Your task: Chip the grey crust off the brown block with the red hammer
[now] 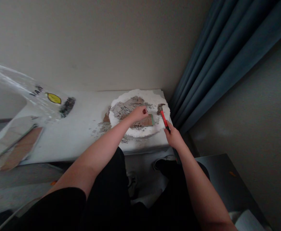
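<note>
Head view, near to far. The person's black-clad lap fills the bottom of the frame, and both bare forearms reach forward over it to the table (82, 131).

Right hand (173, 136): closed around the lower end of the red handle of a hammer (163, 118). The metal head points away from the person and lies at the right edge of a round white pad (142, 93).

Left hand (140, 113): fingers curled shut, resting on a flat reddish-brown slab (148, 121) in the middle of the pad. Whether the fingers pinch anything cannot be told.

Grey rubble (126, 108) lies on the pad behind the slab, and some has spilled onto the table at the pad's left.

Step in hand, as judged: breaking material off the slab, with the left hand steadying and the hammer at rest between blows. A blow from here calls for lifting the hammer head and keeping the left fingers away from the strike point.

Farther left lie a clear plastic bag (34, 93) and stacked boards (15, 144). A blue curtain (215, 64) hangs at the right.
</note>
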Action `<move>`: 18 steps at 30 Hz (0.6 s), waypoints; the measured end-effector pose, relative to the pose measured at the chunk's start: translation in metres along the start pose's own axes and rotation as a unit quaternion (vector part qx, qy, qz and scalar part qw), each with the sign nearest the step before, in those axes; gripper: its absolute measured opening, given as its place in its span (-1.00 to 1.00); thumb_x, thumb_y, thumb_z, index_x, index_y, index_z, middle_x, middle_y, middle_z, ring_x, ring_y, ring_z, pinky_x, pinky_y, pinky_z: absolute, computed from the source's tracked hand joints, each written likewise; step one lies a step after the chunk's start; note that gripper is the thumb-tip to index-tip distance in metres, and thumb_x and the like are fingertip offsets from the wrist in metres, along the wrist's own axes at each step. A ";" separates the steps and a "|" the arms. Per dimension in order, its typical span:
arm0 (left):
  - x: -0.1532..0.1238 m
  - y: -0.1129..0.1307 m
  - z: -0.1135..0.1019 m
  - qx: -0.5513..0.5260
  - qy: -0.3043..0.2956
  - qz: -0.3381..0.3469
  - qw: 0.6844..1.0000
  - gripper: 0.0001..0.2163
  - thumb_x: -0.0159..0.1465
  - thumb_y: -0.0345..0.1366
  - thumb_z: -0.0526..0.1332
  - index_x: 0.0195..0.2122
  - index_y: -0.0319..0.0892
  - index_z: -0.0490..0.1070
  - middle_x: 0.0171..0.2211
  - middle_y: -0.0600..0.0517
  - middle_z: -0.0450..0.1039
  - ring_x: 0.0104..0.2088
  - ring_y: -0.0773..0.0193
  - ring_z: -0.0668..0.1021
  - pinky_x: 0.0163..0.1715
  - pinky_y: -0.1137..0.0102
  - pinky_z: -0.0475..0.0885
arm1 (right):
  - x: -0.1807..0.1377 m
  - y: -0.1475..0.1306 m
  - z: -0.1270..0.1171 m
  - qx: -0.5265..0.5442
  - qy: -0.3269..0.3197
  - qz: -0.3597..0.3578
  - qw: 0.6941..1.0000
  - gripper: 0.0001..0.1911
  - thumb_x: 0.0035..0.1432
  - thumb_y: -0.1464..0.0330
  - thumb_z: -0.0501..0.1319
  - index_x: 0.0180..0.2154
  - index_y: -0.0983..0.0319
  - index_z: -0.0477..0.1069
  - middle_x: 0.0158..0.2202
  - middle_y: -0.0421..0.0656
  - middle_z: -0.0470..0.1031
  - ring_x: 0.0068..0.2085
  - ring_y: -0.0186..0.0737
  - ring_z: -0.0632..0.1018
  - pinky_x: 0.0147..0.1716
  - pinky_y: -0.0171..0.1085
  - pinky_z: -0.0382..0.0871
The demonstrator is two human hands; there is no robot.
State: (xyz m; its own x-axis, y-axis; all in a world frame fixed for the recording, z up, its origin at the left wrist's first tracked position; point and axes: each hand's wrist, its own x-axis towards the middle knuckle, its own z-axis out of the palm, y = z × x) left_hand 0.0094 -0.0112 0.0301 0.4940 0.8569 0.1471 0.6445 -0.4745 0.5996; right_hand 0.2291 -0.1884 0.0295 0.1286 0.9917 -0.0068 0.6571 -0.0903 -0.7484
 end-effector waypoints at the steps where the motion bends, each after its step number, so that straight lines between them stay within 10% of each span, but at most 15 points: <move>1: 0.004 0.003 0.006 -0.020 -0.006 0.008 1.000 -0.93 0.10 -0.28 0.25 -0.41 -0.14 0.42 -0.42 0.00 0.52 -0.36 0.19 0.52 -0.28 0.31 0.41 | 0.001 0.001 -0.001 -0.003 0.003 0.004 1.000 -0.35 0.36 0.36 0.14 0.44 0.25 0.22 0.24 0.13 0.52 0.17 0.08 0.60 0.17 0.04 0.46; 18: 0.025 -0.012 0.029 -0.146 -0.006 0.023 0.989 -0.87 0.14 -0.28 0.30 -0.37 -0.15 0.37 -0.41 0.07 0.49 -0.34 0.26 0.52 -0.22 0.33 0.46 | 0.007 0.008 -0.002 0.008 -0.015 -0.013 1.000 -0.32 0.35 0.38 0.15 0.45 0.31 0.19 0.37 0.11 0.37 0.35 0.04 0.43 0.29 -0.01 0.37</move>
State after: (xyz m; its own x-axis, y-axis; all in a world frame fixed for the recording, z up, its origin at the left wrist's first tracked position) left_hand 0.0312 0.0094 0.0037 0.5271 0.8325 0.1705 0.4260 -0.4325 0.7946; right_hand 0.2372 -0.1828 0.0248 0.0896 0.9960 -0.0069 0.6479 -0.0635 -0.7591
